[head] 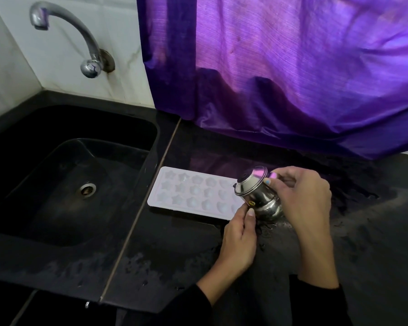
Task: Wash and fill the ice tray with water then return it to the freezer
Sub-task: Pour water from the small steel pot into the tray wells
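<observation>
1. Lower middle of the frame: left hand [239, 234], fingers curled, thumb and fingertips pinching the near right corner of the ice tray [193, 192].
2. Right hand [301, 196] grips a small steel pot [257, 192], tipped over the tray's right end.
3. Tray lies flat on the black counter [174, 255], center frame, just right of the sink [64, 175].

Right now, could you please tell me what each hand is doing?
Left hand: closed, its grip steadying the lower side of the small steel pot.
Right hand: closed on the same pot, tilting it over the ice tray.
</observation>
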The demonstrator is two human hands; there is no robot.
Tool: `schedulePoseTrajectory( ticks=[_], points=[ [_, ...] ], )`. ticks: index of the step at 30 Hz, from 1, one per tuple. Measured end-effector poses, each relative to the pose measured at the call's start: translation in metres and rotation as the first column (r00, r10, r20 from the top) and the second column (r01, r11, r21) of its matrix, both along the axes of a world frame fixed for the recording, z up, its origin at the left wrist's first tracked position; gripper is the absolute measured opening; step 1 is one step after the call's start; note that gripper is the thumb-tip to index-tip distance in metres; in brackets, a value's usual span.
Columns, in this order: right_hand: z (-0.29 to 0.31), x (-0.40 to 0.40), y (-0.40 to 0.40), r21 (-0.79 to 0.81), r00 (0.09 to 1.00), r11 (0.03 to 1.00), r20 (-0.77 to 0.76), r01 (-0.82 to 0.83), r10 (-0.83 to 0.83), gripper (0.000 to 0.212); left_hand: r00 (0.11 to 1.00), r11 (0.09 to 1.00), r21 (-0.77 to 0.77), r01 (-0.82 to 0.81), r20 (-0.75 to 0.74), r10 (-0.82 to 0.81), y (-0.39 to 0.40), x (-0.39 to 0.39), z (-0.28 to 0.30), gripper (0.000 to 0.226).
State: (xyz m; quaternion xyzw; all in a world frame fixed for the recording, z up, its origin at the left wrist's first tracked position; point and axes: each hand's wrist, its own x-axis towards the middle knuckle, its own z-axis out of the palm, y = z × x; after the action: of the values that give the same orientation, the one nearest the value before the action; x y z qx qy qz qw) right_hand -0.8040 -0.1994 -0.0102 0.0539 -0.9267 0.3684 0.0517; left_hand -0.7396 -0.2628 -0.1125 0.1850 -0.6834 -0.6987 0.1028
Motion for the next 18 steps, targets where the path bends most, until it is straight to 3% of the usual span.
schedulePoseTrajectory(
  ticks=[11,18],
  points=[
    [0.0007,-0.0023,-0.0027,0.021,1.0,1.0,-0.006,0.007,-0.007,0.013,1.0,1.0,0.005,0.009,0.014,-0.009,-0.0025,-0.0044,-0.0033,0.025],
    [0.0028,-0.0063,0.0052,-0.08,0.998,0.997,0.05,-0.022,0.026,0.009,1.0,1.0,-0.023,-0.013,-0.013,0.012,-0.0042,-0.0033,-0.0005,0.029]
  ],
)
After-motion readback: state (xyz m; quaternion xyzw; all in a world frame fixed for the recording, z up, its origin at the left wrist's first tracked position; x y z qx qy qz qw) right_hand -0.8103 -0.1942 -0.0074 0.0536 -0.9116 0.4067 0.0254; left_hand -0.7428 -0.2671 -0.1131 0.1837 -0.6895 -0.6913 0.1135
